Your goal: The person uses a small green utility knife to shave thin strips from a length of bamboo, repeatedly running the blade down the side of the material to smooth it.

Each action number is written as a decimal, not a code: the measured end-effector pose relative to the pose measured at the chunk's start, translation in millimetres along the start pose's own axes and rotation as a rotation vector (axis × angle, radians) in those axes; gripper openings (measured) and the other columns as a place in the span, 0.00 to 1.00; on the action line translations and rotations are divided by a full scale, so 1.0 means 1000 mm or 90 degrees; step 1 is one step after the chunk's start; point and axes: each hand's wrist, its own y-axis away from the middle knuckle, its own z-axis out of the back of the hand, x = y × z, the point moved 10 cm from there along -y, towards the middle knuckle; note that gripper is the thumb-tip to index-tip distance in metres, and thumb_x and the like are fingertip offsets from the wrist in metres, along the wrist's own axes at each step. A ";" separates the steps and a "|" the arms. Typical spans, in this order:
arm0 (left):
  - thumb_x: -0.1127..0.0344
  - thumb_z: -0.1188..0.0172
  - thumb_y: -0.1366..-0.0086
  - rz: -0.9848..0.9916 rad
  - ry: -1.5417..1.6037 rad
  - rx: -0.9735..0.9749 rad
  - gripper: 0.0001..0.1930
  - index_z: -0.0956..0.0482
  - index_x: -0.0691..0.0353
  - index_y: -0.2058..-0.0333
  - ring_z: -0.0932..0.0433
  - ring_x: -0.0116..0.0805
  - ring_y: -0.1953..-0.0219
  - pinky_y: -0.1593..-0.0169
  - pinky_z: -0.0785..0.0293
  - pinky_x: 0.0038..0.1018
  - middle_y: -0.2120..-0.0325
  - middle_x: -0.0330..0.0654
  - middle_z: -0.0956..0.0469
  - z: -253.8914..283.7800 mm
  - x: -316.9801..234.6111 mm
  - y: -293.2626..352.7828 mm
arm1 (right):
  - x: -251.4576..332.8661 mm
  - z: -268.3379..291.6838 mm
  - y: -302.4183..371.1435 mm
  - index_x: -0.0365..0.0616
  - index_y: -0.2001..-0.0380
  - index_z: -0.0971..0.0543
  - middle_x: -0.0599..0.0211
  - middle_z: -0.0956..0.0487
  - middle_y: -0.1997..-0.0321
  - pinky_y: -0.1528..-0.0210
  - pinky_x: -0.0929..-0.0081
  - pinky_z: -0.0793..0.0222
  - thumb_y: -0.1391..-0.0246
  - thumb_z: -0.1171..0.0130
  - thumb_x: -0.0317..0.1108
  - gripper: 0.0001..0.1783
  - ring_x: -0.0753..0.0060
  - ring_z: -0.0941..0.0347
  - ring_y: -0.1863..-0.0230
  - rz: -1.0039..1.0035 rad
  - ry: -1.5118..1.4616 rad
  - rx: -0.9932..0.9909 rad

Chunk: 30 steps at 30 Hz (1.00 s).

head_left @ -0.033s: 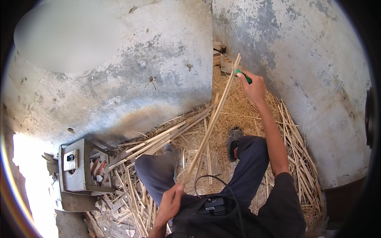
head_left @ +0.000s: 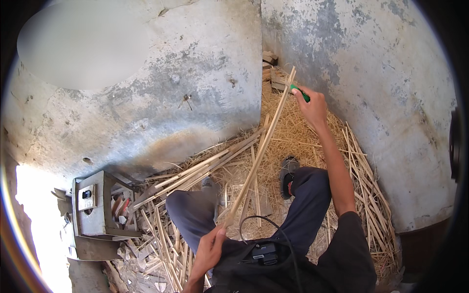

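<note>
A grey wooden stool stands far left; loose strips lie beside it. The left hand pinches the lower end of a long pale strip, which slopes above straw, beside a black cable. The right hand grips a green tool near its upper end.

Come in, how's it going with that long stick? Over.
Left fingers gripping the near end of the long pale strip. Right fingers holding a green-handled tool near the far end. Possible snag: black cable looping close by.
</note>
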 end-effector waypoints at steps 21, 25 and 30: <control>0.59 0.43 0.18 0.002 -0.047 0.012 0.19 0.17 0.69 0.42 0.21 0.30 0.65 0.57 0.23 0.30 0.70 0.47 0.17 0.009 0.017 0.011 | -0.168 -0.002 -0.039 0.46 0.47 0.09 0.54 0.11 0.58 0.52 0.55 0.21 0.30 0.39 0.60 0.30 0.55 0.16 0.61 -0.178 0.165 0.044; 0.61 0.42 0.18 -0.001 -0.063 -0.043 0.19 0.18 0.70 0.41 0.18 0.30 0.60 0.51 0.22 0.31 0.66 0.49 0.14 0.018 0.007 -0.008 | -0.170 -0.065 0.025 0.42 0.48 0.10 0.57 0.11 0.57 0.55 0.56 0.21 0.30 0.38 0.59 0.30 0.59 0.17 0.62 -0.168 0.266 0.549; 0.62 0.45 0.16 -0.018 0.038 -0.088 0.19 0.19 0.71 0.39 0.25 0.22 0.61 0.56 0.27 0.24 0.66 0.37 0.18 0.032 0.010 -0.020 | -0.082 -0.087 0.091 0.42 0.41 0.14 0.63 0.19 0.70 0.63 0.61 0.27 0.26 0.41 0.55 0.28 0.68 0.25 0.70 -0.209 -0.002 0.633</control>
